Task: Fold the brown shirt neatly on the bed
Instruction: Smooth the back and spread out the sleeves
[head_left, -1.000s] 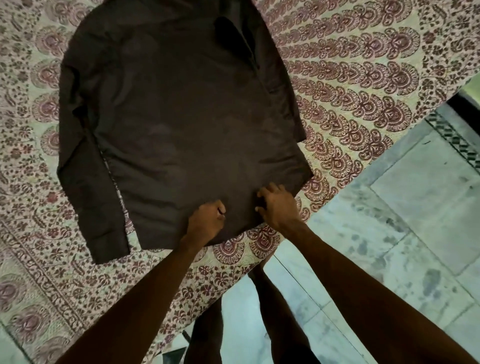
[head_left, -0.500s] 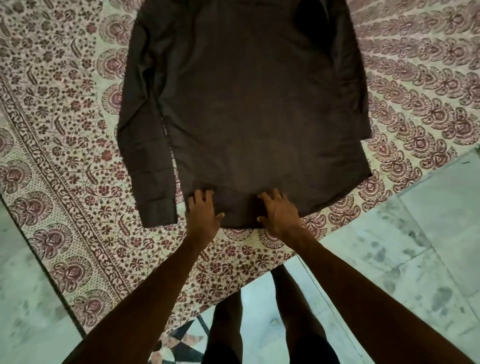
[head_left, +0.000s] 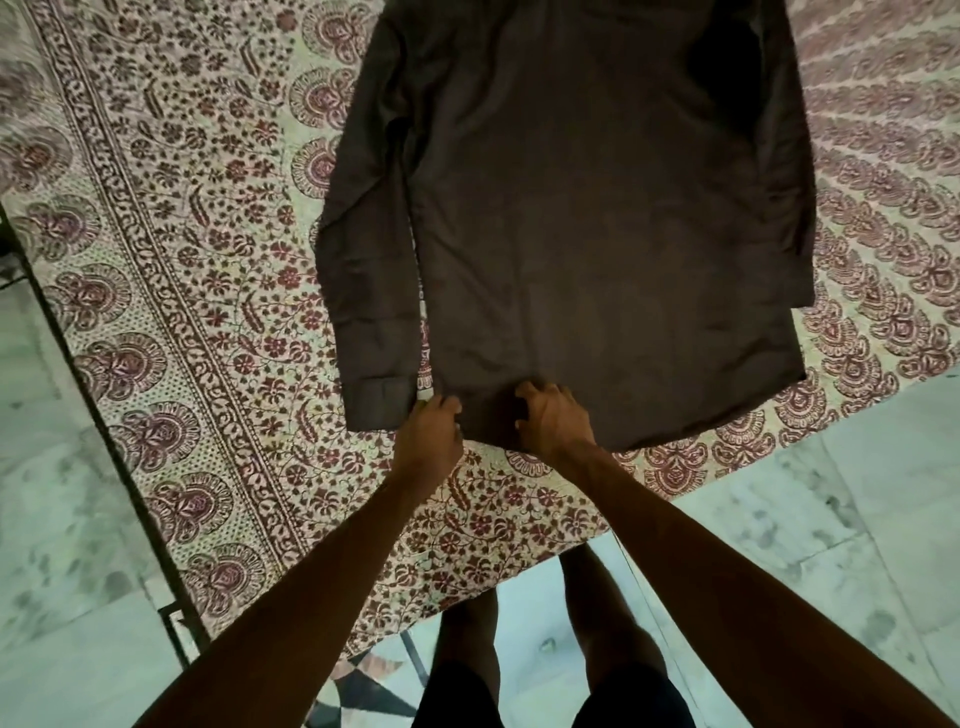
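The brown shirt (head_left: 597, 223) lies flat and spread on the patterned bedsheet (head_left: 218, 312), hem toward me and collar end cut off by the top edge. Its left sleeve (head_left: 371, 291) lies straight down beside the body, cuff near the hem. The right sleeve lies along the right side. My left hand (head_left: 430, 434) rests at the hem's lower left corner, fingers curled at the edge beside the cuff. My right hand (head_left: 553, 418) sits on the hem near its middle, fingers bent and pressing into the cloth. Whether either hand pinches the fabric is unclear.
The bed's near corner points toward me, with its dark frame edge (head_left: 119, 452) running down the left side. Pale marble floor (head_left: 857, 519) lies to the right and left. My legs (head_left: 545, 649) stand on the floor just below the bed corner.
The view has swung so the shirt sits more to the right and upright. My left hand slid left along the hem to its corner by the cuff; my right hand's fingers curled.
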